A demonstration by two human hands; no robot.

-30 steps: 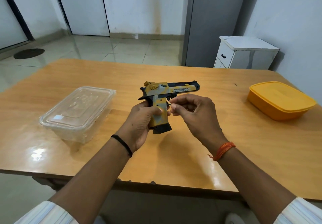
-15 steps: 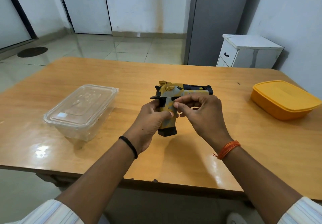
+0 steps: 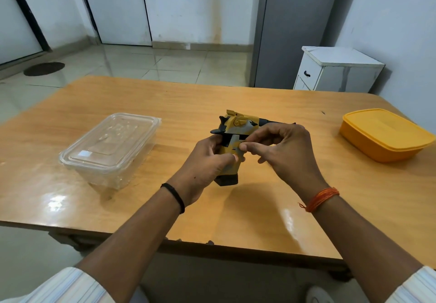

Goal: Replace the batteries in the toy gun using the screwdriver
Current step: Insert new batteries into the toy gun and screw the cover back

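Head view: the left hand (image 3: pixel 203 168) wraps the grip of the toy gun (image 3: pixel 236 137), fingers curled around it, holding it above the surface (image 3: pixel 141 208). Right hand (image 3: pixel 285 151) comes in from the barrel side, its fingers (image 3: pixel 250 147) pinching a small grey panel on the grip. Clear container (image 3: pixel 111 148) sits beyond the left fingers, yellow box (image 3: pixel 384 135) beyond the right.
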